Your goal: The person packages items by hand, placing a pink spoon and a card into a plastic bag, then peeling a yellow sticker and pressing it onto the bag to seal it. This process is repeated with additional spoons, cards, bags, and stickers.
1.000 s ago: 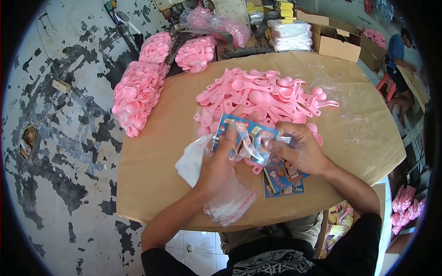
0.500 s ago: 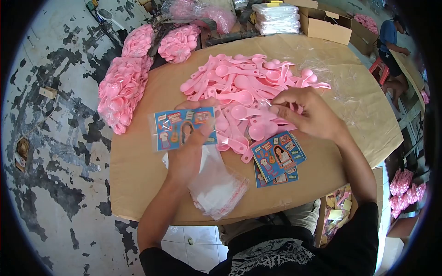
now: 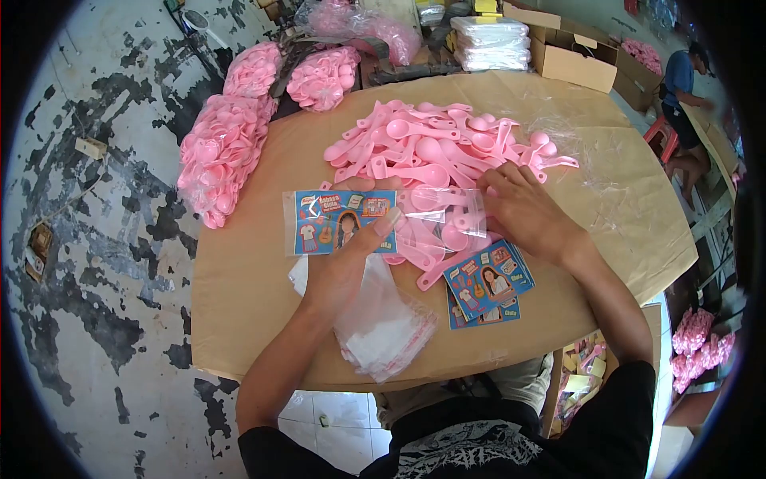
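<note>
My left hand (image 3: 351, 267) is closed on a clear plastic bag (image 3: 439, 214), its thumb on the front. A blue printed card (image 3: 323, 231) fills the bag's left part, and pink spoons show through its clear right part. Beside the bag's right end, my right hand (image 3: 531, 211) bends its fingers over a heap of pink plastic measuring spoons (image 3: 431, 152); its fingertips are partly hidden. Below that hand, more blue cards (image 3: 491, 279) lie stacked askew. A stack of flat clear bags (image 3: 383, 327) rests under my left forearm and wrist.
Brown paper covers the table (image 3: 263, 319). Bagged pink spoons (image 3: 223, 156) sit at the left edge. At the back are wrapped white packs (image 3: 491, 44) and an open carton (image 3: 574, 60). A box of mixed items (image 3: 581, 371) stands low right; another person (image 3: 682, 96) sits far right.
The bag with the card has shifted right, and its clear part now lies spread out flat. My right hand has turned from a raised pinch to fingers lowered over the spoons.
</note>
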### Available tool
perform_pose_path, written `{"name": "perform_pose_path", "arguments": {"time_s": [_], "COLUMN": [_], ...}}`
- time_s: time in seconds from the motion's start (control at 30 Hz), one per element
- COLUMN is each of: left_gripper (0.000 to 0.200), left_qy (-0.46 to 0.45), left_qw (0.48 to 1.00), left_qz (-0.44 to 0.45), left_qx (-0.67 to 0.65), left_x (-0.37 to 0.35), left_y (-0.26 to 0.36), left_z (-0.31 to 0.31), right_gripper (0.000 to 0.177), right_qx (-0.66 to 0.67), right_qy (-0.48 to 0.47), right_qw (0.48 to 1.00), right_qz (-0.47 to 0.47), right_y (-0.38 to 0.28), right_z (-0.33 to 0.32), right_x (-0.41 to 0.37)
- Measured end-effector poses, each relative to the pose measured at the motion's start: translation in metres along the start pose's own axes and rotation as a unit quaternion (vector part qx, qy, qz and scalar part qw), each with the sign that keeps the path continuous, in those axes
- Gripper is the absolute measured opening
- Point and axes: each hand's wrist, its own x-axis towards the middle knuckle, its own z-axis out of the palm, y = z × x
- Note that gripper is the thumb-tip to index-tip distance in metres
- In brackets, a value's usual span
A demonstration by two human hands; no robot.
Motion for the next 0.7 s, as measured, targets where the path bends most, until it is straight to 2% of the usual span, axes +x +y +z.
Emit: {"name": "perform_pose_path", "arguments": {"time_s": [0.03,0.13,0.23,0.27,0.37,0.5,0.53,0.63,0.67,0.7], "left_gripper": [0.038,0.038,0.039,0.039,0.039,0.037,0.038,0.041,0.043,0.045], "left_qy": [0.014,0.024,0.044,0.052,0.058,0.025,0.019,0.030,0.016,0.002], "left_qw": [1.000,0.999,0.996,0.996,0.996,0.997,0.996,0.993,0.992,0.990], "left_qz": [-0.004,0.004,-0.001,0.002,0.015,0.015,0.007,-0.020,-0.041,-0.061], "left_qx": [-0.023,-0.040,-0.074,-0.075,-0.071,-0.077,-0.085,-0.116,-0.122,-0.127], "left_x": [0.000,0.003,0.004,0.005,0.005,0.002,0.001,-0.007,-0.008,-0.009], "left_y": [0.001,0.000,0.003,0.004,0.004,-0.002,-0.003,0.001,0.002,0.003], "left_z": [0.001,-0.003,-0.003,-0.003,-0.004,-0.005,-0.005,0.015,0.020,0.024], "right_gripper": [0.023,0.016,0.012,0.016,0.016,0.035,0.047,0.056,0.067,0.069], "right_qx": [0.000,0.139,0.361,0.444,0.553,0.595,0.588,0.586,0.605,0.613], "right_qy": [0.003,0.059,0.090,0.109,0.110,0.064,0.030,0.007,-0.024,-0.021], "right_qw": [1.000,0.988,0.906,0.867,0.808,0.791,0.798,0.781,0.777,0.775], "right_qz": [0.002,0.019,0.202,0.198,0.169,0.128,0.129,0.216,0.174,0.150], "right_y": [-0.001,0.011,0.008,0.008,-0.001,-0.018,-0.018,-0.033,-0.046,-0.053], "right_z": [-0.004,-0.015,-0.028,-0.027,-0.035,-0.039,-0.033,-0.019,-0.033,-0.036], "right_x": [0.001,0.007,0.008,0.008,0.006,0.007,0.004,-0.001,0.007,0.011]}}
